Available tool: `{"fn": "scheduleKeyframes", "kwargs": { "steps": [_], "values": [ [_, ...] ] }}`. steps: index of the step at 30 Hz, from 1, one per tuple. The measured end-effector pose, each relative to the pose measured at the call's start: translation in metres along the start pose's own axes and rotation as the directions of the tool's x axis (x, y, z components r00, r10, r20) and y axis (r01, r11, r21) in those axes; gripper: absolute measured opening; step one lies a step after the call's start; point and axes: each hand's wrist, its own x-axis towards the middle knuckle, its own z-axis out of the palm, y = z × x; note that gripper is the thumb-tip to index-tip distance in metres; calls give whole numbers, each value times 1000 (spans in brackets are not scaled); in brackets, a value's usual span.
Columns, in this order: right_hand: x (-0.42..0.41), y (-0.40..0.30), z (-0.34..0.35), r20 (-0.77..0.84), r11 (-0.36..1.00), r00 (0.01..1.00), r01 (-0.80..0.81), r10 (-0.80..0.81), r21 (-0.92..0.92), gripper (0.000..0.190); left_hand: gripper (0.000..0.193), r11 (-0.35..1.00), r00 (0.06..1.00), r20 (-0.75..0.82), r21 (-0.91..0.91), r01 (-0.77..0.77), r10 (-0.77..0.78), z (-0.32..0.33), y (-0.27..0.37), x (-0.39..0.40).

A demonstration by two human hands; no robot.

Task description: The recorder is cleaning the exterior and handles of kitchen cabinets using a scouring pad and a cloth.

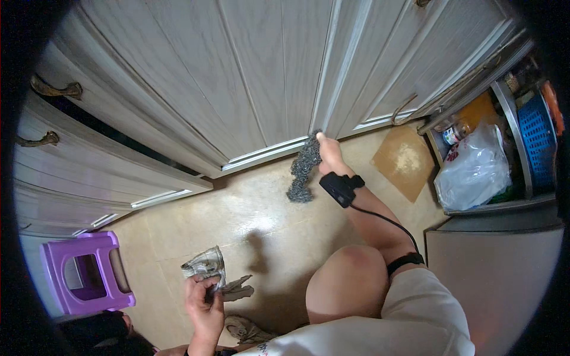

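My right hand [330,153] grips a length of grey steel wool scourer [304,171] against the lower edge of a grey wooden cabinet door [267,84]. The scourer's loose end hangs down in front of the tiled floor. At the lower left my left hand [205,307] is closed on a dirty, crumpled grey-white cloth [209,267], whose folds stick out on both sides of the fingers. A black device with a cable is strapped to my right wrist.
A purple plastic stool [80,271] lies on its side at the left. A cardboard piece [405,162] with pale powder on it is on the floor. To the right, an open drawer [438,178] holds a clear plastic bag [476,169] beside a blue basket [537,138]. Curved handles [58,89] stick out at left.
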Motion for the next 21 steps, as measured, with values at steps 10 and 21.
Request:
{"fn": "scheduleKeyframes", "kwargs": {
  "steps": [10, 21],
  "values": [
    [24, -12, -34, -184, 642, 868, 184, -462, -744, 40, 28, 994, 997, 67, -97, -39, 46, 20, 14, 12],
    [-51, -62, -20, 296, 941, 953, 42, 62, -334, 29, 27, 968, 969, -36, -56, -246, 245, 15, 25, 12]
  ]
}}
